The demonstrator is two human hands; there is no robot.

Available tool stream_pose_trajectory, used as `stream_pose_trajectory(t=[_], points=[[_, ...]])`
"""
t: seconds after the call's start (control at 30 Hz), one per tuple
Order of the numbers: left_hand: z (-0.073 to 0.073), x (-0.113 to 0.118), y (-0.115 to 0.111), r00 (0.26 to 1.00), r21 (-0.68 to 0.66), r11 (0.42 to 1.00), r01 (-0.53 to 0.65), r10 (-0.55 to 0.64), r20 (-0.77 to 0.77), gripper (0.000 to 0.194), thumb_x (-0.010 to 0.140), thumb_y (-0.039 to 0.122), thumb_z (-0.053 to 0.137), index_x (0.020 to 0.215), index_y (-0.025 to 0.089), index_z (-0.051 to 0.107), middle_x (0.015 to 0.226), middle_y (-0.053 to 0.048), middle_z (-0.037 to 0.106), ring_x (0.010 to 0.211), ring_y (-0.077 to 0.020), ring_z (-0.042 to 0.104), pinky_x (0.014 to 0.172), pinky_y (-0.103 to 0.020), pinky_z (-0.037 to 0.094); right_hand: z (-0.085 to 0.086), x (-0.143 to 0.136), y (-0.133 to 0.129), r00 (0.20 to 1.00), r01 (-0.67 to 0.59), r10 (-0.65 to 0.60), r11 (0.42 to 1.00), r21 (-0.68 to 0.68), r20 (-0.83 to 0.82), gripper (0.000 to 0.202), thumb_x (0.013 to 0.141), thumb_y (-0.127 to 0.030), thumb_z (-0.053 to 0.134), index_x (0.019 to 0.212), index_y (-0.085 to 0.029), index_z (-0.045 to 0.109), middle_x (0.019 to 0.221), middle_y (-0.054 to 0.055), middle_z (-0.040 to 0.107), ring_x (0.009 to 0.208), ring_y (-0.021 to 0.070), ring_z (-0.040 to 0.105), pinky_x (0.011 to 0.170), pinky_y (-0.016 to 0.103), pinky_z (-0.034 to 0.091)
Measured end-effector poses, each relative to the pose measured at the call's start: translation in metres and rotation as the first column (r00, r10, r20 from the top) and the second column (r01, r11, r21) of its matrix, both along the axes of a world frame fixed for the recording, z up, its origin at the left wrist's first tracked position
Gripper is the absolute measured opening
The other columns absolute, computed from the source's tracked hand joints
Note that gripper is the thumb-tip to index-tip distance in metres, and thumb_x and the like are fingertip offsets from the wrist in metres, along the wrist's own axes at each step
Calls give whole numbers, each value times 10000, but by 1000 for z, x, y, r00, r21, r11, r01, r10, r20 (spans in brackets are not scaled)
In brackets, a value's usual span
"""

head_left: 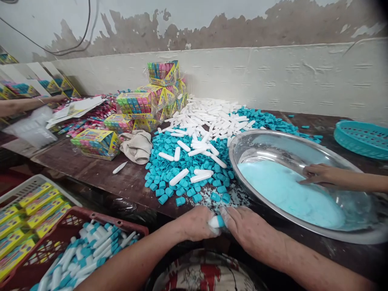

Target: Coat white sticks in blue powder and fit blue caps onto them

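Observation:
At the table's front edge, my left hand (197, 223) is closed around a white plastic tube (214, 222), most of it hidden in the fist. A blue cap (221, 221) sits at the tube's end, and the fingers of my right hand (250, 228) press against it. White powder dusts my fingertips. Just beyond my hands lies a heap of loose blue caps (169, 173), with several white tubes (178, 177) scattered on top. More white tubes (209, 117) are piled behind.
A metal basin (251, 198) of pale blue powder (281, 190) stands right; another person's hand (321, 176) reaches in. Crates hold capped tubes (79, 250) and yellow boxes (39, 206). Wrapped packs (97, 143), a cloth (136, 146), a blue basket (360, 137) and another person's arm (27, 107) also appear.

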State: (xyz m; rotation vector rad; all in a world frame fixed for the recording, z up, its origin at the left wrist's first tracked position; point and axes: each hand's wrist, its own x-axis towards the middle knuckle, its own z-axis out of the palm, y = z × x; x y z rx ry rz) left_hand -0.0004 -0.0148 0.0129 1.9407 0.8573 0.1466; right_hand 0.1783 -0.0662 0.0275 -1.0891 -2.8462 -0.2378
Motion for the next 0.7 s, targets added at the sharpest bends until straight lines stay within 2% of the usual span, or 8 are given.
stream_pose_trajectory(t=[0.1, 0.23, 0.33, 0.43, 0.5, 0.57, 0.63, 0.7], points=[[4, 0, -3, 987, 21, 996, 83, -80, -140, 205, 620, 229, 549, 467, 151, 436, 441, 64, 323, 438, -64, 280, 410, -197, 228, 8, -1, 2, 992, -78, 73, 996, 39, 105, 356, 695, 2, 368, 997, -55, 548, 789, 151, 610, 644, 228, 550, 570, 352, 414], [3, 3, -7, 983, 37, 995, 96, -89, -162, 252, 620, 225, 566, 449, 148, 398, 444, 69, 286, 433, -54, 264, 395, -185, 218, 9, -1, 6, 992, -99, 100, 995, -25, 71, 296, 701, 2, 367, 892, -118, 560, 742, 100, 602, 592, 198, 526, 530, 311, 372], [0, 4, -11, 987, 63, 995, 73, -63, -146, 256, 625, 240, 575, 450, 145, 414, 438, 67, 292, 431, -54, 272, 394, -175, 227, 7, -4, 7, 983, -154, 157, 987, -42, 94, 308, 718, -11, 361, 926, -119, 560, 792, 103, 612, 623, 207, 536, 547, 314, 382], [2, -9, -16, 996, 153, 988, 35, -22, -81, 195, 670, 251, 560, 517, 142, 507, 475, 48, 420, 458, -67, 342, 435, -175, 266, 5, -13, 8, 984, -144, 145, 989, -17, 100, 414, 708, -1, 360, 1068, -123, 522, 865, 113, 619, 696, 229, 561, 607, 336, 412], [5, -35, -20, 993, 185, 981, -57, 75, -88, 175, 682, 306, 578, 599, 151, 568, 548, 31, 518, 499, -87, 415, 464, -179, 286, 2, -16, 12, 996, -75, 76, 997, -31, 46, 564, 681, 19, 361, 1224, -126, 413, 863, 100, 621, 708, 224, 572, 626, 334, 422], [7, -80, -28, 953, 183, 962, -204, 237, -187, 210, 665, 377, 600, 658, 167, 595, 598, 21, 568, 532, -111, 475, 474, -184, 296, -4, -13, 18, 1000, 16, -17, 997, -71, -13, 658, 684, 26, 359, 1320, -126, 286, 849, 87, 625, 695, 208, 580, 617, 314, 427], [6, -139, -38, 835, 212, 900, -381, 433, -338, 216, 696, 390, 559, 688, 178, 596, 633, 11, 593, 575, -140, 529, 502, -194, 324, -12, -6, 26, 993, 106, -110, 990, -97, -34, 608, 738, -5, 363, 1328, -122, 277, 867, 96, 633, 691, 206, 591, 597, 302, 428], [0, -200, -50, 661, 319, 824, -469, 566, -492, 257, 743, 407, 486, 768, 181, 606, 692, -23, 618, 657, -191, 573, 583, -238, 373, -19, -1, 33, 985, 164, -168, 980, -112, -28, 481, 798, -66, 376, 1275, -128, 373, 927, 118, 634, 726, 218, 604, 602, 304, 430]])
